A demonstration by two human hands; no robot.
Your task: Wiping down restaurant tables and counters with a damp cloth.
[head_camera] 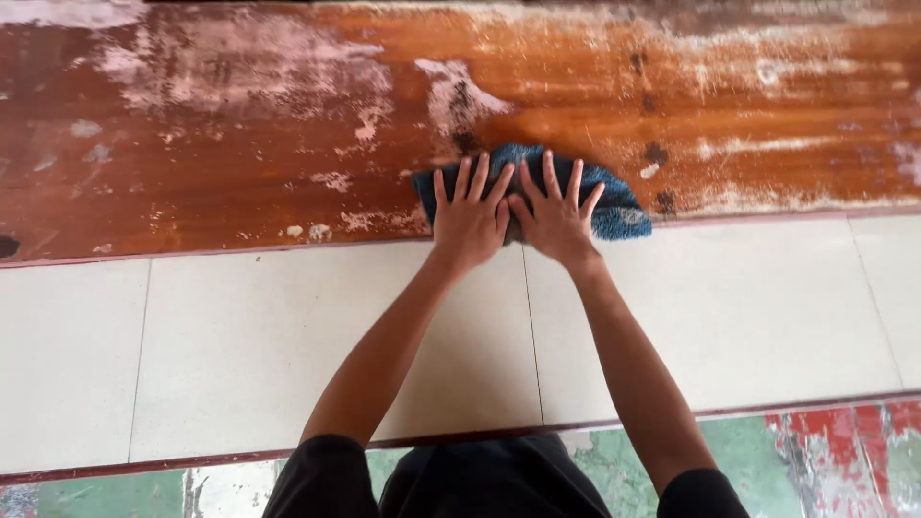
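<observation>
L hand (469, 223) + R hand (554, 221) flat on blue cloth (614, 209), long axis left-right.

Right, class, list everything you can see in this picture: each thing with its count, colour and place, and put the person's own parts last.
Cloth: one, dark blue, fluffy, on the lower edge of the wooden surface, under both hands.
Wooden surface: one, reddish brown with worn whitish patches and dark spots, across the top of the view.
Tiles: several, pale cream, in a band across the middle.
Painted floor: one strip, green with red and white patches, along the bottom.
Dark garment: one, black, bottom centre.
Left hand: one, flat on the cloth, fingers spread.
Right hand: one, flat on the cloth beside the left, fingers spread.
</observation>
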